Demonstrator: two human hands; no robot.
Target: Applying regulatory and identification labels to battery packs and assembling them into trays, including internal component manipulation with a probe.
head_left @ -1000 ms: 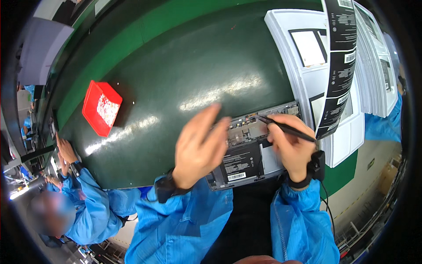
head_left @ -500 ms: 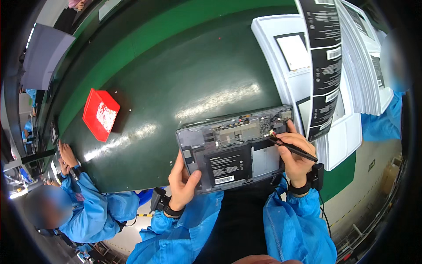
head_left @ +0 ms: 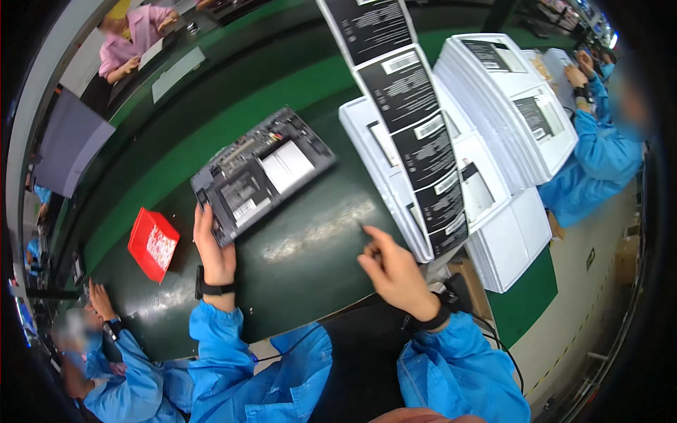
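Note:
An opened grey laptop base [head_left: 264, 173], its circuit boards and a white-labelled battery showing, lies tilted on the dark green conveyor belt [head_left: 310, 247]. My left hand [head_left: 214, 250] grips its near left corner, thumb on top. My right hand [head_left: 393, 271] hovers over the belt to the right of the base and apart from it, pinching a thin dark stylus-like tool [head_left: 367, 231] between its fingers. Both wrists carry black straps, and both arms are in blue sleeves.
White trays [head_left: 493, 141] are stacked at the right, with a hanging strip of black labels [head_left: 416, 127] in front of them. A red box [head_left: 153, 243] sits on the belt at left. Co-workers in blue sit at lower left [head_left: 106, 366] and upper right [head_left: 599, 141].
The laptop base has slid away from me and to the left along the belt, my left hand still on its corner. My right hand with the tool has come off it.

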